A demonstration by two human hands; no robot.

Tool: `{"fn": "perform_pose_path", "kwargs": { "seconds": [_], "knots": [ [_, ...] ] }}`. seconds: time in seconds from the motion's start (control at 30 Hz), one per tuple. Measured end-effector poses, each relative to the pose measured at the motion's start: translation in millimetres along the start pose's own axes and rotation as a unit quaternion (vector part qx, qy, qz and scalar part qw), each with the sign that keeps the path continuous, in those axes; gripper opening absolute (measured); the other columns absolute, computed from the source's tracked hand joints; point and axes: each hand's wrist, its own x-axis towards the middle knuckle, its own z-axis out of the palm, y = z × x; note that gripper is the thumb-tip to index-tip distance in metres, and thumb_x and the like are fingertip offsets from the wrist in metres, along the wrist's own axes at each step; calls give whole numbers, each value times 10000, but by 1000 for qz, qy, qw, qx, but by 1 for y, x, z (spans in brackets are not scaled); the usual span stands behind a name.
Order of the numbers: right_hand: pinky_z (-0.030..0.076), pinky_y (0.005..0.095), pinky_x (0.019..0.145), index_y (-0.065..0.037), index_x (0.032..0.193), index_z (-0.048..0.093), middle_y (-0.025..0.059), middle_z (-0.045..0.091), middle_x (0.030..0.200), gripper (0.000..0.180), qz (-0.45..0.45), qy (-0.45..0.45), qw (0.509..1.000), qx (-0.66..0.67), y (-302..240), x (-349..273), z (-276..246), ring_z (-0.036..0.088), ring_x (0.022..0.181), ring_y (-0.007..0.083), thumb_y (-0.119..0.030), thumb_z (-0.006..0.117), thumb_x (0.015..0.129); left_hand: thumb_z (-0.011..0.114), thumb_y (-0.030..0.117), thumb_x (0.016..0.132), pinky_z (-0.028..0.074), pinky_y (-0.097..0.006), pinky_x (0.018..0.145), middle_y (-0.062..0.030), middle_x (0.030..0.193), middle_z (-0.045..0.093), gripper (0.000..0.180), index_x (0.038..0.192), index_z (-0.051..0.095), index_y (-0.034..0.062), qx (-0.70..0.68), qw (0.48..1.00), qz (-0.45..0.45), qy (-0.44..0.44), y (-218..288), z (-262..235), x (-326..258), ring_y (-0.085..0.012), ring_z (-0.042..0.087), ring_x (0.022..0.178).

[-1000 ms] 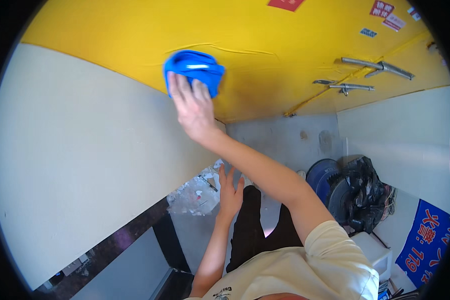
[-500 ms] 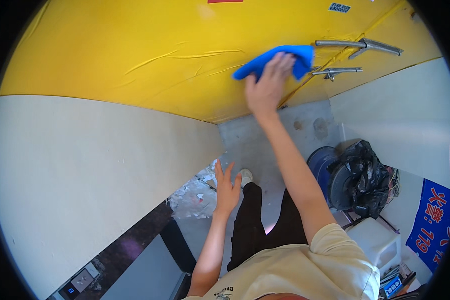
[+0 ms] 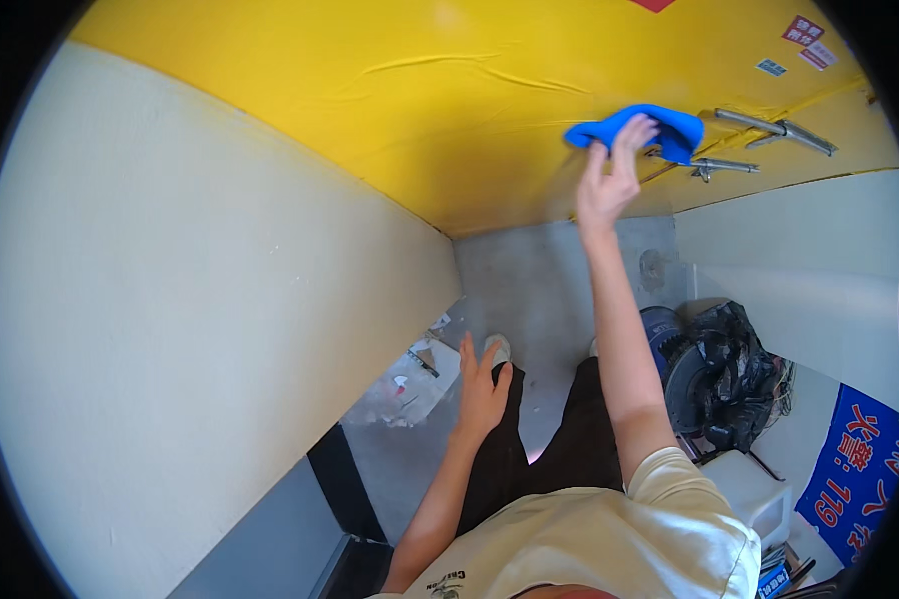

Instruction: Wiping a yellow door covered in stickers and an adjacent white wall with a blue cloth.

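My right hand [image 3: 609,180] is raised and presses a blue cloth [image 3: 641,130] flat against a yellow door [image 3: 449,110]. The cloth sits just left of the metal door handles [image 3: 759,125]. My left hand [image 3: 481,391] hangs low with its fingers spread, holding nothing, over the grey floor [image 3: 539,290] and my dark trousers.
A cream wall [image 3: 200,319] runs along the left, and another cream wall [image 3: 809,260] stands to the right. A bin lined with a black bag [image 3: 724,374] stands by my right leg. A blue sign [image 3: 854,459] hangs low right. Small stickers [image 3: 804,35] dot the door's top.
My right hand has swept the blue cloth across the yellow door from left to right, toward the handles. My left hand stays low and open.
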Motion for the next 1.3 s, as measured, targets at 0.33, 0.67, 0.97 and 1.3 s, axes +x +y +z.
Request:
{"fn": "perform_pose_path", "kwargs": {
  "seconds": [0.33, 0.67, 0.97, 1.3],
  "knots": [
    [398, 456, 1036, -97, 1353, 545, 186, 534, 1345, 539, -40, -178, 954, 239, -197, -93, 95, 531, 1186, 416, 45, 550, 833, 564, 187, 947, 175, -500, 1160, -297, 1539, 171, 417, 1337, 513, 50, -46, 998, 27, 16, -34, -55, 17, -468, 137, 1435],
    [402, 548, 1011, -74, 1087, 698, 102, 674, 921, 324, -184, -84, 977, 63, -139, -70, 73, 620, 990, 320, -4, 613, 782, 564, 185, 941, 185, -496, 1160, -271, 1545, 190, 414, 1329, 516, 49, -102, 994, 42, -14, -8, -38, 4, -460, 150, 1436],
    [445, 451, 919, -36, 1021, 645, 171, 596, 1144, 455, -38, 59, 997, -29, -71, 2, -2, 540, 1094, 396, -31, 814, 599, 570, 186, 928, 240, -479, 1147, -259, 1530, 234, 372, 1277, 566, 59, -43, 997, 65, 8, -11, -31, -16, -435, 203, 1425],
    [501, 325, 680, -24, 883, 684, 75, 664, 1007, 296, 36, 81, 992, -93, 21, 53, -61, 610, 729, 253, -108, 817, 633, 558, 181, 932, 220, -486, 1152, -262, 1533, 228, 390, 1290, 551, 27, -26, 996, 59, -55, -7, 4, 9, -444, 190, 1428]
  ]
}}
